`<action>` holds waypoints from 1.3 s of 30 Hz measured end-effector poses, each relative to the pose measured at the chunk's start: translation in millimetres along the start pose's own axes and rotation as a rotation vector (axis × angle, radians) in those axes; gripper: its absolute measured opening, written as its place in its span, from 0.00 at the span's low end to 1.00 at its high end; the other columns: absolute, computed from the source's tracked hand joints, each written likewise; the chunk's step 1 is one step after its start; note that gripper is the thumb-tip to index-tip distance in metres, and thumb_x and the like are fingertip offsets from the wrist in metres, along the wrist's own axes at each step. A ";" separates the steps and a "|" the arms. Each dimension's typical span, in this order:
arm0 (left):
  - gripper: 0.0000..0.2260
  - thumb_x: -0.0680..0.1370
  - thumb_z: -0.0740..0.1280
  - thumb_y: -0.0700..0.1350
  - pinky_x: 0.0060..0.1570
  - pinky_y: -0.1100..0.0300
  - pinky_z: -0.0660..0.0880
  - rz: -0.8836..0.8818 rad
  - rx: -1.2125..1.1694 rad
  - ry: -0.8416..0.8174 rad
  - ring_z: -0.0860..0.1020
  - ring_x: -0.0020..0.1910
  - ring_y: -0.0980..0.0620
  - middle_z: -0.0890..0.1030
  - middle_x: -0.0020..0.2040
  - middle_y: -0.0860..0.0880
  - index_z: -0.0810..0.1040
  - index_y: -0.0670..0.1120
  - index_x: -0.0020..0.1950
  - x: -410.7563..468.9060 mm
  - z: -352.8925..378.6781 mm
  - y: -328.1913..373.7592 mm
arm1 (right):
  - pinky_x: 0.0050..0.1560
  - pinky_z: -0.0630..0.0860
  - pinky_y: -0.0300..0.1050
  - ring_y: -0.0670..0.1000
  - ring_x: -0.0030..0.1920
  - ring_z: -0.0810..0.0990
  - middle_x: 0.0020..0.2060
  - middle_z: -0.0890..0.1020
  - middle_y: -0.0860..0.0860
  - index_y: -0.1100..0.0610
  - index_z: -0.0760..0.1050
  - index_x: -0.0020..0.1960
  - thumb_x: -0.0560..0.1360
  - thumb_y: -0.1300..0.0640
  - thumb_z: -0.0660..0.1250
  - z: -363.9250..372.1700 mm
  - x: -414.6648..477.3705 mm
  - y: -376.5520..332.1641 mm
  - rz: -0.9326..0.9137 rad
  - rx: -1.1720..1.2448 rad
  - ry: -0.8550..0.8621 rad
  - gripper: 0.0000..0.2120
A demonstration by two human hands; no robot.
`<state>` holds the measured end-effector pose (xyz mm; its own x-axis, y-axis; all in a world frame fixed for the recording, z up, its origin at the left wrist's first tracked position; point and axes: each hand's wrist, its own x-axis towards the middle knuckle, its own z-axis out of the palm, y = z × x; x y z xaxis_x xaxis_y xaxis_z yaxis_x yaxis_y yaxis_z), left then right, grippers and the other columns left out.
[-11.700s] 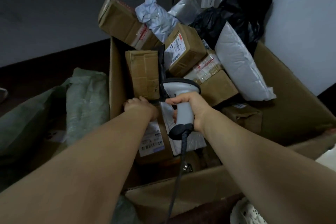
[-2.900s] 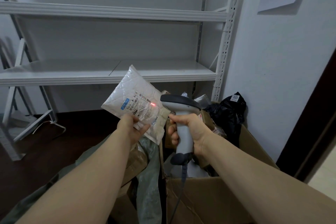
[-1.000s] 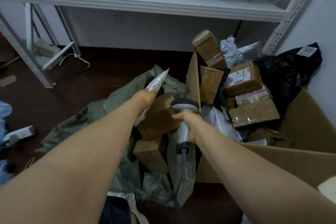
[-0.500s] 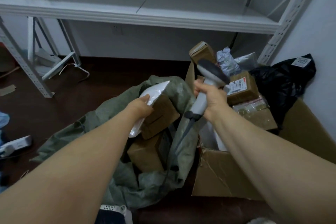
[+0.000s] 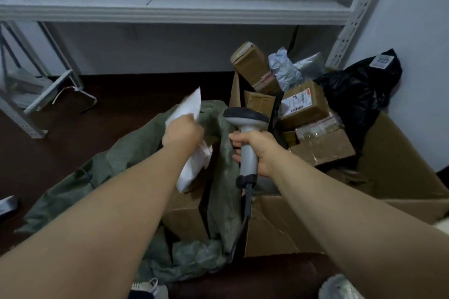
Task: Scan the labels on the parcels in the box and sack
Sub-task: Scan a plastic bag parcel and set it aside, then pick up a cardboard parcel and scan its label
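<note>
Nearest, at six o'clock, the scanner's cable [image 5: 246, 211] hangs down the seam between the green sack [image 5: 126, 160] and the front wall of the cardboard box [image 5: 279, 228]. A quick lift of the scanner could catch it on the torn box edge or drag the sack's mouth shut. Just beyond, a brown parcel [image 5: 184, 213] lies inside the sack under the left forearm. The left hand [image 5: 183, 132], at eleven o'clock, has its fingers curled round a white parcel [image 5: 192, 172] held edge-on over the sack. Its label is not visible, and the slick wrapper looks likely to slip from so narrow a hold. If it drops unread among the others, scanned and unscanned parcels would be mixed. The right hand [image 5: 257, 150], at twelve o'clock, is wrapped round the handle of the scanner [image 5: 245, 116], whose head points away from the white parcel, so a trigger pull here might read the wrong label. Further off, at one o'clock, the labelled carton [image 5: 301, 104] and its neighbours are heaped loosely above the box rim and could topple if one is pulled out. Behind them a black bag [image 5: 357, 94] leans on the wall.
</note>
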<state>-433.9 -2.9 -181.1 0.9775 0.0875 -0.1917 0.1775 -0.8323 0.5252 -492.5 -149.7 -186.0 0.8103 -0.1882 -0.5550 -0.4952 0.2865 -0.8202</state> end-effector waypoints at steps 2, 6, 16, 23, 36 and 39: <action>0.16 0.80 0.62 0.47 0.54 0.49 0.77 -0.093 -0.031 -0.222 0.77 0.58 0.40 0.76 0.61 0.40 0.73 0.42 0.65 -0.8 19.5 -6.9 | 0.35 0.78 0.45 0.55 0.43 0.82 0.45 0.82 0.57 0.63 0.76 0.59 0.69 0.63 0.74 -1.0 2.1 0.7 0.017 -0.010 -0.011 0.19; 0.21 0.79 0.63 0.49 0.63 0.46 0.71 -0.077 -0.062 -0.545 0.70 0.66 0.39 0.69 0.69 0.40 0.68 0.45 0.71 -1.8 75.9 -25.1 | 0.27 0.75 0.39 0.50 0.33 0.80 0.37 0.81 0.55 0.64 0.78 0.56 0.68 0.64 0.74 -6.1 12.0 3.5 0.041 -0.077 -0.008 0.17; 0.07 0.79 0.63 0.40 0.46 0.54 0.77 -0.068 -0.098 -0.409 0.78 0.46 0.45 0.79 0.50 0.40 0.77 0.39 0.53 15.5 101.6 -29.0 | 0.49 0.80 0.44 0.52 0.41 0.81 0.39 0.82 0.55 0.62 0.79 0.44 0.70 0.68 0.72 -22.8 27.3 9.5 0.042 0.041 -0.031 0.05; 0.09 0.74 0.60 0.38 0.42 0.49 0.78 0.085 -0.357 0.128 0.80 0.39 0.40 0.82 0.38 0.40 0.79 0.39 0.41 13.5 41.4 32.8 | 0.53 0.78 0.50 0.57 0.48 0.81 0.44 0.81 0.60 0.63 0.75 0.43 0.76 0.62 0.68 -50.2 -3.2 -5.0 0.058 0.184 -0.031 0.05; 0.14 0.76 0.65 0.46 0.52 0.54 0.74 0.259 0.055 -0.038 0.76 0.57 0.42 0.79 0.54 0.42 0.76 0.40 0.58 61.5 111.9 165.2 | 0.30 0.76 0.40 0.49 0.29 0.77 0.32 0.81 0.56 0.64 0.76 0.43 0.76 0.59 0.68 -170.1 39.4 -46.4 -0.028 0.256 0.127 0.08; 0.22 0.75 0.65 0.52 0.56 0.53 0.73 0.212 0.130 -0.015 0.74 0.59 0.41 0.76 0.61 0.41 0.73 0.41 0.64 100.8 132.8 182.0 | 0.26 0.76 0.38 0.49 0.26 0.77 0.30 0.81 0.56 0.65 0.77 0.43 0.75 0.58 0.68 -172.9 69.1 -48.8 0.006 0.265 0.034 0.09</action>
<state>-318.2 -218.2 -214.9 0.9894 -0.1037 -0.1014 -0.0483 -0.8947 0.4441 -466.5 -339.0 -208.4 0.7945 -0.2157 -0.5677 -0.3972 0.5225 -0.7544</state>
